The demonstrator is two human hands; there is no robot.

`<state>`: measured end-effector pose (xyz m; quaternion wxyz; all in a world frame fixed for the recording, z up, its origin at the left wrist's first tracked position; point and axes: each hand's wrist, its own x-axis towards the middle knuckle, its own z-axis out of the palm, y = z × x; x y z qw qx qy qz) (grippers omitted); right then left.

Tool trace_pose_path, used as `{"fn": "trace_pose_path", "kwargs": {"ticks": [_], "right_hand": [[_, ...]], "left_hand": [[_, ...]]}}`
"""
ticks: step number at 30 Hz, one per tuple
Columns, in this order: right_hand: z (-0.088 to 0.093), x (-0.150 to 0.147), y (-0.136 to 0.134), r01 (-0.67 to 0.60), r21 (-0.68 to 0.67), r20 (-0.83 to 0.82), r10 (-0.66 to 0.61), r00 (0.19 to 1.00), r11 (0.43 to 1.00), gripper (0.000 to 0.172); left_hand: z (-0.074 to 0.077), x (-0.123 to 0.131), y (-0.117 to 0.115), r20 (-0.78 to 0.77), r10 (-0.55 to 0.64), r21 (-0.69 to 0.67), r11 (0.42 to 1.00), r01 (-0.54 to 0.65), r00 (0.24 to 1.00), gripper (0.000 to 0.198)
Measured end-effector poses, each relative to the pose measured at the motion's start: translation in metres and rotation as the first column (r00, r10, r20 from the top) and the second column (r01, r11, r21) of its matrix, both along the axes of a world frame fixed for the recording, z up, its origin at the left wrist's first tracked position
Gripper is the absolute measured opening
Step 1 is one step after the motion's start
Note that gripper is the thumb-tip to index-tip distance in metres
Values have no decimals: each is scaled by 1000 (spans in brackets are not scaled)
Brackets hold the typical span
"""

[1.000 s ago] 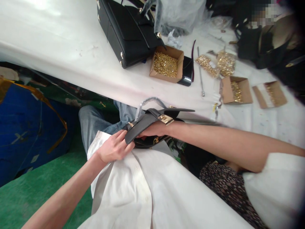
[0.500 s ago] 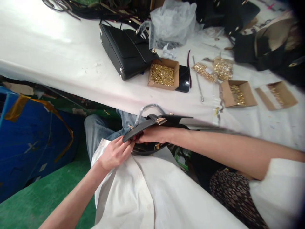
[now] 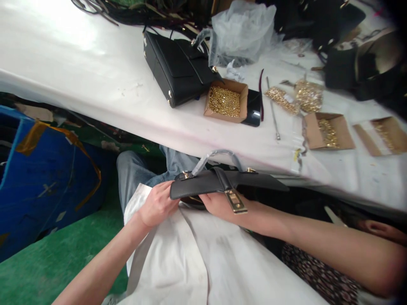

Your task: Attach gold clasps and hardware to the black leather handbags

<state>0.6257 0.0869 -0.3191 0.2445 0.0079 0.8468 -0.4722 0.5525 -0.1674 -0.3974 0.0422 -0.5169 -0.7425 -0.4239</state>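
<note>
A black handbag (image 3: 203, 184) lies across my lap, below the table edge, its flap with a gold clasp hanging forward and its plastic-wrapped handle upright. My left hand (image 3: 160, 204) grips the bag's left end, its fingertips hidden behind the flap. Under the flap, my right hand (image 3: 222, 206) reaches in from the right; its fingers are mostly covered, so what they touch cannot be seen. The clasp rests over the back of this hand.
On the white table (image 3: 108, 84) are another black handbag (image 3: 178, 70), a box of gold studs (image 3: 225, 101), a metal rod (image 3: 274, 112), bagged gold parts (image 3: 308, 95) and more boxes (image 3: 345, 132). A blue bin (image 3: 57, 182) stands left. Another person's patterned garment (image 3: 318, 271) shows lower right.
The bag's flap has come down toward me, its clasp now over my right hand. My right forearm sits lower, and more of the person beside me shows.
</note>
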Motion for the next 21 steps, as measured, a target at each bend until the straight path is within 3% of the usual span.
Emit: {"fn": "trace_pose_path", "kwargs": {"ticks": [4,8,13,16,21], "right_hand": [[8,-2,3,-124,78,-184,137,973,989,36],[9,-2,8,-240,169,-223,275,935,956,35],[7,2,11,-171,88,-261,188,947,981,30],[13,-5,9,-206,48,-252,212,944,977,30],[23,-13,7,-186,55,-297,194,935,981,21]], "left_hand": [[7,-4,3,-13,27,-39,999,-28,1000,17],[11,-6,2,-17,38,-39,999,-38,999,20],[5,0,-2,25,80,-66,995,-78,996,18],[2,2,-3,49,66,-70,996,-62,997,14],[11,-3,3,42,49,-66,997,-46,998,13]]}}
